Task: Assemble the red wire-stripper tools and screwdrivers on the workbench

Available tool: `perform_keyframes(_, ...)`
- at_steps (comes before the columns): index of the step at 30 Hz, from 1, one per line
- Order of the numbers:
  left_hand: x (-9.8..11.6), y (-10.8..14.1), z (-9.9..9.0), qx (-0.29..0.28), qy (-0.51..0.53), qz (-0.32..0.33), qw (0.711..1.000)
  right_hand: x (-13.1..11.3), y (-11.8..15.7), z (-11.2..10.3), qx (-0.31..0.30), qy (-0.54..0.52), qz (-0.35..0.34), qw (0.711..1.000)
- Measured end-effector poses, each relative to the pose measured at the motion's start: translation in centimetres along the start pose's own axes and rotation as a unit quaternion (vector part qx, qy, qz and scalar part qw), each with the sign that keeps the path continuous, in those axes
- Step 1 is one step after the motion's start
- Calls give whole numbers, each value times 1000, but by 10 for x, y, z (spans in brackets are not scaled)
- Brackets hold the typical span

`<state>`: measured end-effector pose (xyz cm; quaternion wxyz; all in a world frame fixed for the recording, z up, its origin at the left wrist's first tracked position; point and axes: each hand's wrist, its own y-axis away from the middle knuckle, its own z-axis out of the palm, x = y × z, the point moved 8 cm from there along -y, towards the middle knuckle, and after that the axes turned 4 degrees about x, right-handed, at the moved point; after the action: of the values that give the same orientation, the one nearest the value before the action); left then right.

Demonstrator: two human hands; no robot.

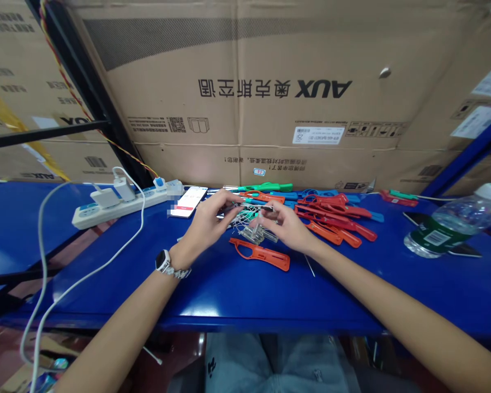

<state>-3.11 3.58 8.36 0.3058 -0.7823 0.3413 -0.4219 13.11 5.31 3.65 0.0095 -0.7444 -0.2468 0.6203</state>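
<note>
two hands point(290, 226) pinching small thin parts point(267, 208), dark and pale, details blurred, one flat orange looped casing point(270, 256) nearby

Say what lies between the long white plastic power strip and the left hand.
A white-screened rectangular smartphone lies between the power strip and the left hand, as the head view shows.

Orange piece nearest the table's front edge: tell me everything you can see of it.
The orange piece looks like moulded plastic, with a narrow left tip, a long loop-shaped opening near that end and a broader, blunt right end. It lies on the blue table, slanting from upper left to lower right in the picture. Neither the left hand nor the right hand holds it. Clear parts lie just beyond; contact is unclear.
</note>
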Motion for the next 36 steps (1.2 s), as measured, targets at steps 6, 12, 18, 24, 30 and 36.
perform_keyframes(6, 3, 4, -2, 1, -7, 13, 1000, -9, 1, -21, 35, -19, 11, 999)
perform_keyframes(12, 1, 10, 10, -38, -3, -22, 999, -5, 4, -16, 5, -49, 63, 997)
perform_keyframes(18, 13, 13, 14, -43, -61, 49, 996, -1, 4, -15, -8, -1, 106, 994)
perform_keyframes(24, 18, 15, 20, -89, -122, 89, 984, 1, 5, -21, -50, 0, 90, 995)
perform_keyframes(30, 18, 20, 33, -165, -152, 87, 971, -2, 11, -10, -137, 27, 120, 983)
perform_keyframes(36, 24, 18, 33, -143, -132, 104, 975, -20, 10, -4, -71, 166, -5, 984)
